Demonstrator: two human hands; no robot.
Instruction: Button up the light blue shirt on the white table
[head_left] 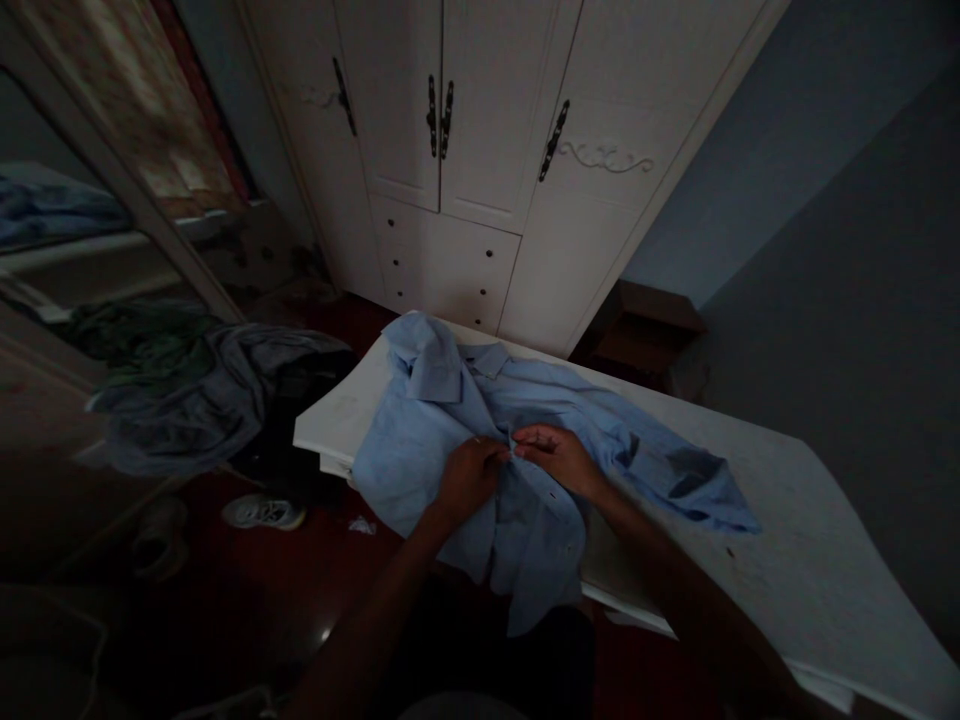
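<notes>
The light blue button-front cotton shirt (525, 440) lies spread front-up on the white flat-topped bench (810, 560), collar toward the white wardrobe (487, 150) and hem hanging over the near edge. Your left hand (466, 478) and right hand (561, 456) meet at the placket, about the middle of the chest. Each is pinched on a fold of the cloth, fingertips almost touching; the room is too dim to tell whether a button sits between them.

To work this spot well, keep both front edges flat against the bench, not lifted, so the two layers line up. Hold one edge steady with your left hand and let your right do the fine part. Check that the edges are level with each other above your fingers, up toward the collar (442, 365), or the front will sit skewed. The sleeve (690, 480) trailing off to your right is bunched; it looks clear of your hands, but watch that it does not drag the body sideways.

The overhanging hem could pull the shirt toward you, so keep some weight from your wrists on the cloth. A heap of grey and green clothes (195, 390) lies to your left, well apart, with a pale shoe (264, 512) on the dark floor below it.
</notes>
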